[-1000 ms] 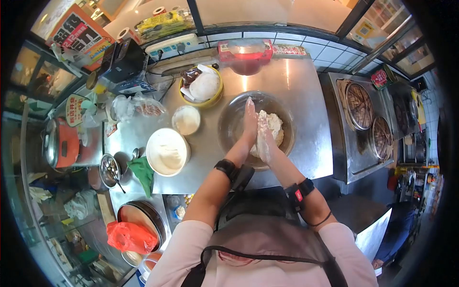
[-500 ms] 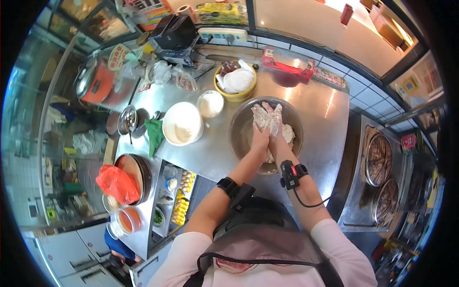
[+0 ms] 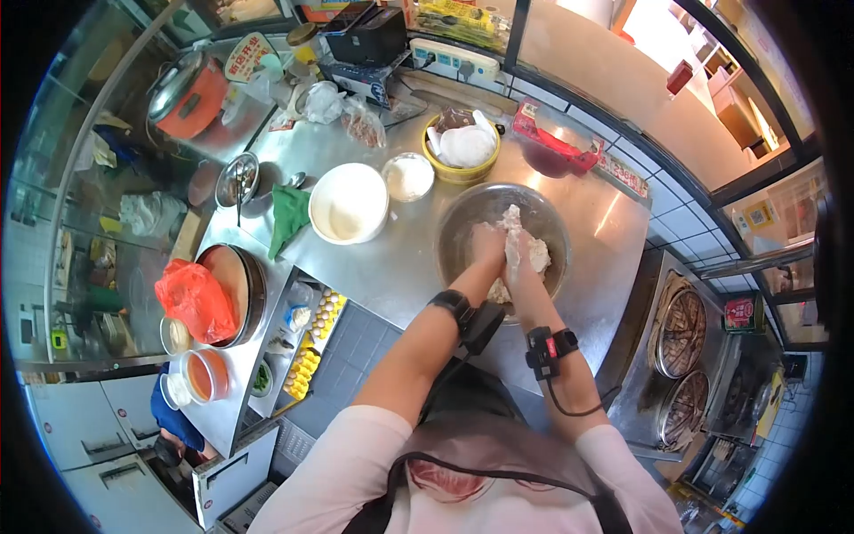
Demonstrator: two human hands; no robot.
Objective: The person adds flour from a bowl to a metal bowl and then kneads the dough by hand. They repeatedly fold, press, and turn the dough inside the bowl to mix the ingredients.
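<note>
Both my hands are inside a large metal mixing bowl (image 3: 452,233) on the steel counter. My left hand (image 3: 487,242) is closed, its fingers curled against the side of my right hand. My right hand (image 3: 519,245) points away from me, coated with white sticky dough, its fingers stretched out close together and partly covered. Lumpy pale dough (image 3: 538,256) lies in the bowl beside and beneath my right hand. Part of the dough is hidden by my hands and wrists.
Left of the bowl stand a white tub (image 3: 349,203) and a small bowl of white powder (image 3: 409,178). Behind are a yellow basket (image 3: 470,169) and a red box (image 3: 556,142). Round pans (image 3: 683,331) sit at right. Another person's blue clothing (image 3: 169,414) shows at lower left.
My left hand has curled in against my right hand; before, both hands' dough-coated fingers were spread and pointed up. The view has shifted a little.
</note>
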